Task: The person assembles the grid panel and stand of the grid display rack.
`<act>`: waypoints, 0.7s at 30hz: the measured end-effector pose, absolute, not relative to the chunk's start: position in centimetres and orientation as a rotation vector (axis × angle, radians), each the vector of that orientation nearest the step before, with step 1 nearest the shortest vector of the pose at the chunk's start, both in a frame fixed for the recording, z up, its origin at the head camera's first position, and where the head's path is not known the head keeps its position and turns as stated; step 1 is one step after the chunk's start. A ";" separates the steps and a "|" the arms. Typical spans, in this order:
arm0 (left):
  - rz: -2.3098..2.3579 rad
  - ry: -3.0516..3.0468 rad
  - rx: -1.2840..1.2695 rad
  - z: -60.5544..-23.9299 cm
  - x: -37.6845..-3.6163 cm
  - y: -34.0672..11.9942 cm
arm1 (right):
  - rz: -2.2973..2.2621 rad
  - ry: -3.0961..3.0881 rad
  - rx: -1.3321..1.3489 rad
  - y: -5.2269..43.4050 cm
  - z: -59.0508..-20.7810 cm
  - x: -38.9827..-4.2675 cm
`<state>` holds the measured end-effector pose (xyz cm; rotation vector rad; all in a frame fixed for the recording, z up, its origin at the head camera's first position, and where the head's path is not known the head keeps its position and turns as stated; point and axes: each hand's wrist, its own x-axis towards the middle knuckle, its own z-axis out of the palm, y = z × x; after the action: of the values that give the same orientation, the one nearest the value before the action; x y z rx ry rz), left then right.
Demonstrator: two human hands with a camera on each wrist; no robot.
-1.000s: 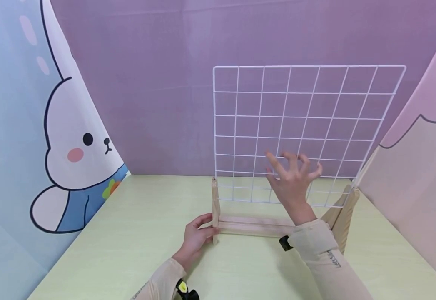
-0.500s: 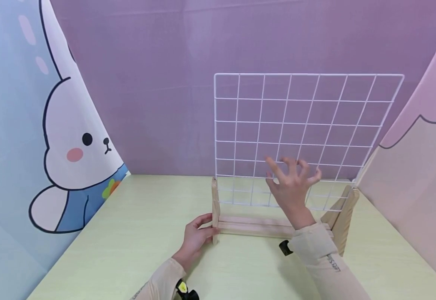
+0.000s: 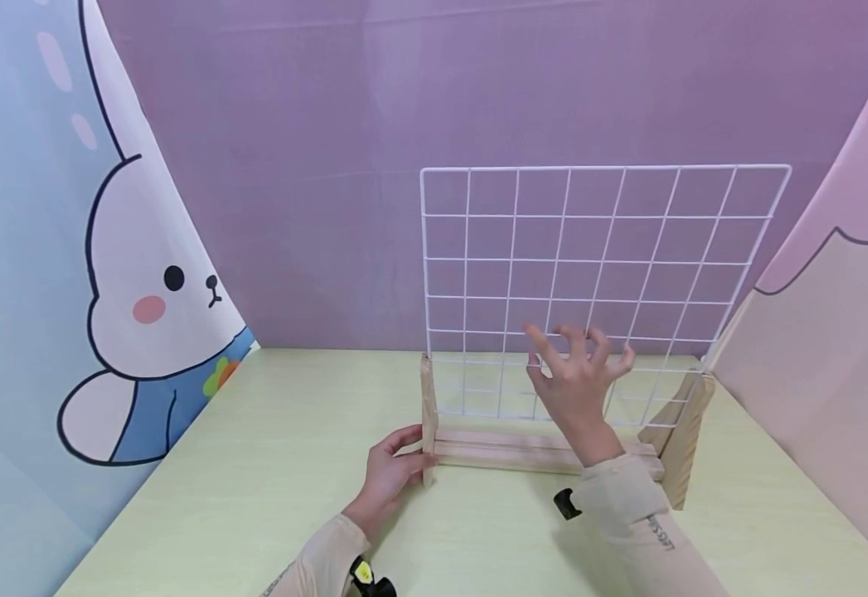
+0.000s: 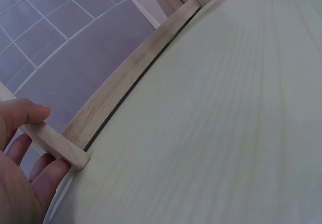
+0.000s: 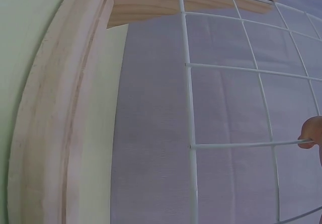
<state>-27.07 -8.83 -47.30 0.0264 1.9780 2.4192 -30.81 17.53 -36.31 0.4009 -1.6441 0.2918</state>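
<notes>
Grid panel [image 3: 598, 274], a white wire mesh, stood upright with its lower edge down in the slot of the wooden stand [image 3: 523, 452], at the middle of the pale green table [image 3: 254, 464]. Your right hand [image 3: 579, 381] was in front of its lower rows, fingers spread and bent; the right wrist view showed one fingertip [image 5: 311, 133] on a horizontal wire, so you held it lightly, hooked more than clamped. Your left hand [image 3: 389, 473] gripped the stand's left upright post [image 4: 53, 143], thumb above and fingers below, pinning the base to the table. To do this step well, I judge you needed to keep the panel straight and both bottom corners level, while the left hand stopped the stand from sliding. A purple backdrop [image 3: 292, 166] and rabbit-print curtains [image 3: 143, 307] closed the scene round.
</notes>
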 end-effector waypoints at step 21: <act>2.431 1.969 0.033 -47.2 -26.7 -8.8 | 0.298 -1.686 0.395 17.4 -37.8 -30.4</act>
<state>-26.71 -8.79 -47.16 0.0333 1.9689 2.4315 -30.38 17.39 -37.84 0.3946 -1.6865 0.2976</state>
